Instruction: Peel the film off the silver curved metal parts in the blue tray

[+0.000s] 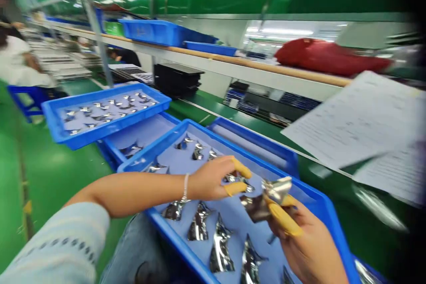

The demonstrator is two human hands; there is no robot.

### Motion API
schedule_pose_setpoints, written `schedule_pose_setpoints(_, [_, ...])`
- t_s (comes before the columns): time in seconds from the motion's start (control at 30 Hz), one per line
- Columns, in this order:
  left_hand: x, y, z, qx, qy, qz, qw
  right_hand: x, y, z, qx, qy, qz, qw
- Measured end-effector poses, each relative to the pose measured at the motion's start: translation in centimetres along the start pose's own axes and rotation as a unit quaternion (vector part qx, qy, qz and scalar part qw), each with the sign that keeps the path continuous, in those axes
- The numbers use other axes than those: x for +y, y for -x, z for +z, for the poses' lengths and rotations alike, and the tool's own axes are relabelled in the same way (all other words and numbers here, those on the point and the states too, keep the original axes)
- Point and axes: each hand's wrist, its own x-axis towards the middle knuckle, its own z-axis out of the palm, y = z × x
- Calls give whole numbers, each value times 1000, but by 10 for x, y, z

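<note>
My right hand (pixel 311 237), with yellow finger covers, pinches a shiny curved metal part (pixel 256 207) above the near blue tray (pixel 333 217). Motion blurs that part a little. My left hand (pixel 209 179) reaches over the same tray from the left, thumb and fingers apart, also in yellow covers. Just beyond its fingertips lies another metal part (pixel 248 186), partly covered by the hand. More chrome-like, pointed parts, such as one nearby (pixel 221 246), lie spaced out on the tray's pale lining.
A second blue tray (pixel 55 111) of similar parts rests at the left across another tray (pixel 109 146). Paper sheets (pixel 349 124) hang at the right. Behind runs a shelf (pixel 253 69) carrying blue bins (pixel 149 31) and a red bundle (pixel 326 55). A person (pixel 20 60) sits far left.
</note>
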Motion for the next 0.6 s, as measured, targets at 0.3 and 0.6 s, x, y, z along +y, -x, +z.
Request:
schedule_pose_setpoints(0.3, [14,6,3,-38,46,-13,998,-19,12,16,30,74,-54,995])
schedule_pose_setpoints(0.6, [13,6,0,-15,-2,52,999,-33,13,20,18,104,-135,985])
